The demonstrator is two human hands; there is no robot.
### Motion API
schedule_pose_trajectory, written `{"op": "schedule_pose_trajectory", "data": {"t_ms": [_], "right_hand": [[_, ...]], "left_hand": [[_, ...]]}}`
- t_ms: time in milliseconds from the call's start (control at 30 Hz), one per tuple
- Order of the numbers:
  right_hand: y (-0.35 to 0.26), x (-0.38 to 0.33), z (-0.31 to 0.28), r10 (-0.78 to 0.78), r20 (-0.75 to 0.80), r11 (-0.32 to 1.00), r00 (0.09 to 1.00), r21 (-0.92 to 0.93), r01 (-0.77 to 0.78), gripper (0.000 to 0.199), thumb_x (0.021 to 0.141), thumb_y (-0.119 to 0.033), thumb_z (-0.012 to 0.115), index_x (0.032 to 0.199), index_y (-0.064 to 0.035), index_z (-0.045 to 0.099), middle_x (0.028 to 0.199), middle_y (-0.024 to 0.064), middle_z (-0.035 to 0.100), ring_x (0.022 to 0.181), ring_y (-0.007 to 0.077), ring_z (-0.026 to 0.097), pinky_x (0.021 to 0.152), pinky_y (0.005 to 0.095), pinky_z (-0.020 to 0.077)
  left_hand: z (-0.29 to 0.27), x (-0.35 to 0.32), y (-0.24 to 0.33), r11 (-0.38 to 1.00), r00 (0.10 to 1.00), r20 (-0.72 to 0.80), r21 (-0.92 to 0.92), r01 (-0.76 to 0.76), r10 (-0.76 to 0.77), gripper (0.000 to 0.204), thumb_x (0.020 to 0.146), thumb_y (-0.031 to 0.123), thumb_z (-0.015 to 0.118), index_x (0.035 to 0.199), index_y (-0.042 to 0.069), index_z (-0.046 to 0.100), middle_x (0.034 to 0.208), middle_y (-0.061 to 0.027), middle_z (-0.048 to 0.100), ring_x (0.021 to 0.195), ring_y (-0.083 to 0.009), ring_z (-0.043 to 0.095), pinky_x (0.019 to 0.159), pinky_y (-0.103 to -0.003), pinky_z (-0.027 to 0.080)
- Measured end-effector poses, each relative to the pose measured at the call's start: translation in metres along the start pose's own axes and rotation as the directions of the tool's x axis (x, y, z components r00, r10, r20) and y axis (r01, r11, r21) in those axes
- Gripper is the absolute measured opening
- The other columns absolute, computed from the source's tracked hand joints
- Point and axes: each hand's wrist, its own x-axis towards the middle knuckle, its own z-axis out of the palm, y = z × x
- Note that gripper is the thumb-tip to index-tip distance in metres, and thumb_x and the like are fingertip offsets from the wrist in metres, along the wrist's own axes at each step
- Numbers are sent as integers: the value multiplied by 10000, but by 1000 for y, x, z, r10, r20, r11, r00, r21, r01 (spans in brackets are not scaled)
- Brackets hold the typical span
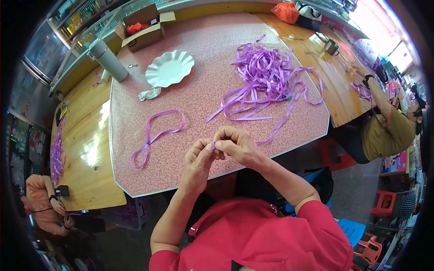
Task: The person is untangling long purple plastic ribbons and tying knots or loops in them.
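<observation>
Close to the table's near edge, my left hand (198, 158) and my right hand (239, 148) meet, fingertips pinched together. Between them a small bit of purple ribbon (213, 145) shows; most of it is hidden by the fingers. From behind my right hand a length of purple ribbon (276, 128) runs up toward a big tangled heap of purple ribbons (264, 72) at the far right. Left of my hands lies a single purple ribbon loop (153, 134), crossed or knotted near its lower end.
A white scalloped plate (170, 68), crumpled white tissue (149, 94), a grey flask (108, 61) and an open cardboard box (145, 34) stand farther back. People sit at both sides, by wooden tabletops (92, 153) with more purple ribbon. A metal mug (331, 47) is at the far right.
</observation>
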Motion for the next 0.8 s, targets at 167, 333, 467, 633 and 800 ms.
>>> {"op": "schedule_pose_trajectory", "data": {"t_ms": [167,333,467,633,800], "right_hand": [[0,-1,2,133,-68,975,989,190,-118,156,957,-180,628,958,-29,663,718,-33,567,613,29,481,526,210,377],[-3,-3,9,144,-52,950,988,286,-123,172,974,-212,649,970,-42,674,693,-55,525,575,15,427,493,202,332],[-2,-6,6,156,-88,945,984,303,-122,175,978,-212,663,987,-38,677,697,-63,516,565,11,411,483,199,318],[-5,-6,3,115,-119,988,986,119,-101,192,971,-193,675,1020,-7,686,719,-58,533,629,23,487,532,213,389],[-13,-10,-2,-59,-123,968,991,-251,26,190,929,-161,708,1030,-1,702,744,-19,589,696,82,581,602,267,467]], "left_hand": [[10,-2,-6,934,971,-80,303,-191,225,105,1034,85,541,1117,20,542,992,-51,573,934,-115,569,860,-269,474],[1,4,-17,701,825,-39,552,-452,564,149,998,6,579,1146,14,570,1049,-59,571,940,-138,587,857,-292,488],[1,7,-3,330,728,203,790,-517,654,194,958,-46,602,1140,23,590,1027,-90,606,924,-174,613,827,-305,500],[-4,10,7,26,645,358,862,-506,675,253,825,-78,711,1031,38,620,959,-125,654,875,-289,634,772,-372,495],[-6,9,9,59,666,337,866,-496,665,245,808,-66,727,1000,41,619,936,-120,648,853,-283,639,758,-382,487]]}}
